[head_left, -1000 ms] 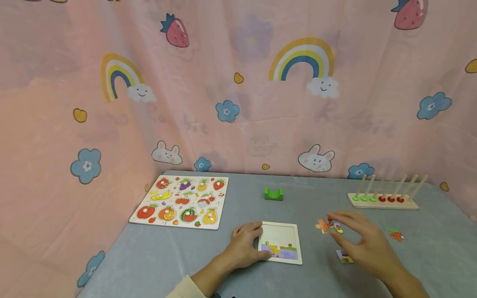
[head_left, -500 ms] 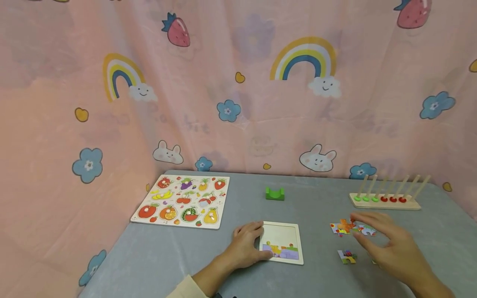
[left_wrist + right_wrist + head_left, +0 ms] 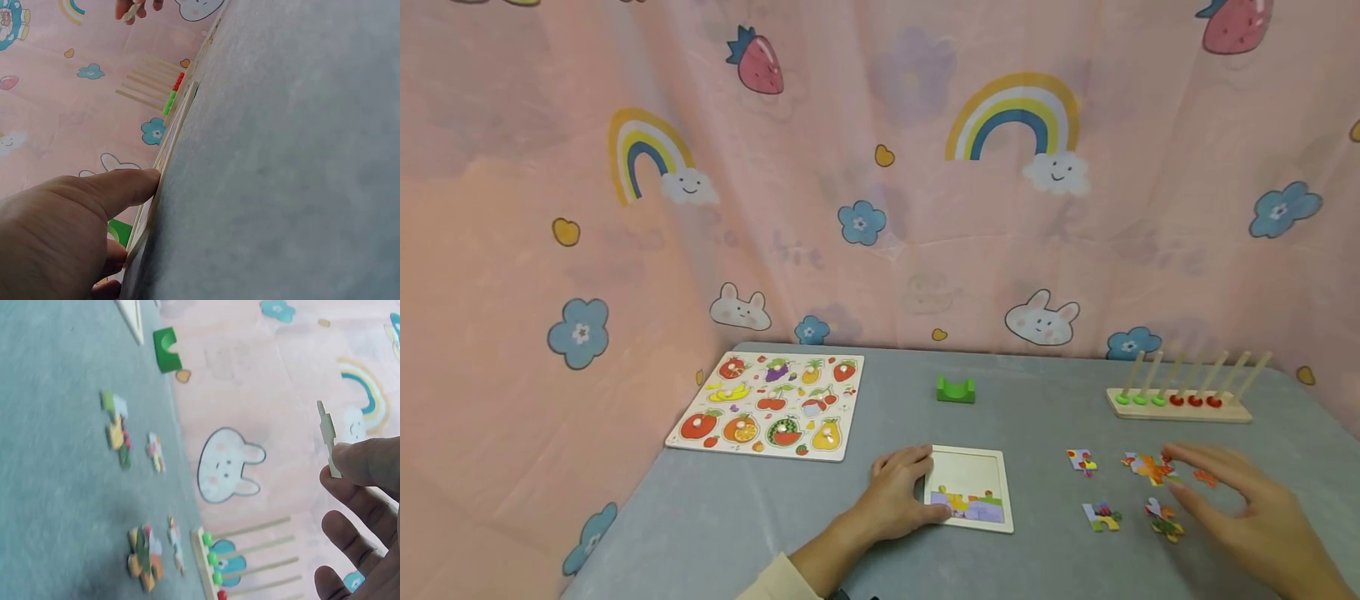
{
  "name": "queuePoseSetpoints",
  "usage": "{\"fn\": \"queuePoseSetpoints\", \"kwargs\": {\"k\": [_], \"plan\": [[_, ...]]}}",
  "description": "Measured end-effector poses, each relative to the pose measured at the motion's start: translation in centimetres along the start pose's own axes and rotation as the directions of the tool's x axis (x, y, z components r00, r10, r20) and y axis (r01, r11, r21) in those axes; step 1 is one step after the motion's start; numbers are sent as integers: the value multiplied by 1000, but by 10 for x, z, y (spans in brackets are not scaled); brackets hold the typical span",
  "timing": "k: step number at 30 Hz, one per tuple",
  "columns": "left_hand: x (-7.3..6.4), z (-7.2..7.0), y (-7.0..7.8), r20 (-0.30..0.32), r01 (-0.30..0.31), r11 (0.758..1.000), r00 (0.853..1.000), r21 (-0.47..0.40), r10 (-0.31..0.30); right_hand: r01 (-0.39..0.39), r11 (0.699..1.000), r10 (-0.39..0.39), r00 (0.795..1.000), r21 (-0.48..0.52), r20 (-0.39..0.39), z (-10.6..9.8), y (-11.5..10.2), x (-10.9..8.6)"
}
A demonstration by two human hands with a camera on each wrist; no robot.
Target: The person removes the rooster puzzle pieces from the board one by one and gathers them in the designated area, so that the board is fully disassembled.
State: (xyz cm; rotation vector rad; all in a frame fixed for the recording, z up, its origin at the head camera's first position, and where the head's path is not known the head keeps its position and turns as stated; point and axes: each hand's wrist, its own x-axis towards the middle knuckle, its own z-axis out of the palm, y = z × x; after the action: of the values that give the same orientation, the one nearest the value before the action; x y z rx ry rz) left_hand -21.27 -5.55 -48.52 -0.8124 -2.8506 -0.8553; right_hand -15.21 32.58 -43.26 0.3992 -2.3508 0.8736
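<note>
Both hands are over the smooth grey table [image 3: 737, 533]. Nearest, the left hand [image 3: 897, 500] grips the left edge of a square, pale wooden puzzle tray [image 3: 1005, 492], thumb at the tray's near left corner, fingers at its far left one. To its right, the right hand [image 3: 1262, 508] pinches a thin wooden jigsaw piece [image 3: 328, 432] between thumb and finger, raised clear of the table; it looks orange from the head view.

Along the tray's near edge, a purple, yellow and green row of joined pieces [image 3: 985, 508] is in place, while the bare board beyond it runs up to the far edge. By that measure, the filling seems under way but well short of finished.

Right of the tray, loose pieces remain: nearer, a purple, yellow and green one [image 3: 1102, 517] and a green and orange one [image 3: 1167, 523]; behind them, a white, red and yellow one [image 3: 1082, 461], a pale, multicoloured one [image 3: 1131, 460] partly hidden by the held piece, and an orange one [image 3: 1206, 477] by the hand.

Towards the table's far left corner lies a white, fruit-printed board [image 3: 846, 421]; nearer the middle of the far edge stands a notched green block [image 3: 956, 397]; by the far right corner, a pale wooden peg stand [image 3: 1236, 412] carries green and red beads.
</note>
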Motion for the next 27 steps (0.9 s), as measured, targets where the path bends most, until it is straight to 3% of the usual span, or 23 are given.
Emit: {"fn": "queuePoseSetpoints", "kwargs": {"k": [12,21,24,27], "plan": [[0,-1,-1,4,5,1000,1000,1,-5,72,997,-73,996,-15,-42,-11,36,-17],[1,0,-1,5,1,1000,1000,6,-1,-33,997,31,999,-76,-28,-13,64,-31],[1,0,-1,2,-1,1000,1000,6,1,-103,991,103,995,-91,-3,-15,72,-33],[1,0,-1,2,1,1000,1000,6,-1,-196,972,203,978,-133,49,-17,79,-35]]}}
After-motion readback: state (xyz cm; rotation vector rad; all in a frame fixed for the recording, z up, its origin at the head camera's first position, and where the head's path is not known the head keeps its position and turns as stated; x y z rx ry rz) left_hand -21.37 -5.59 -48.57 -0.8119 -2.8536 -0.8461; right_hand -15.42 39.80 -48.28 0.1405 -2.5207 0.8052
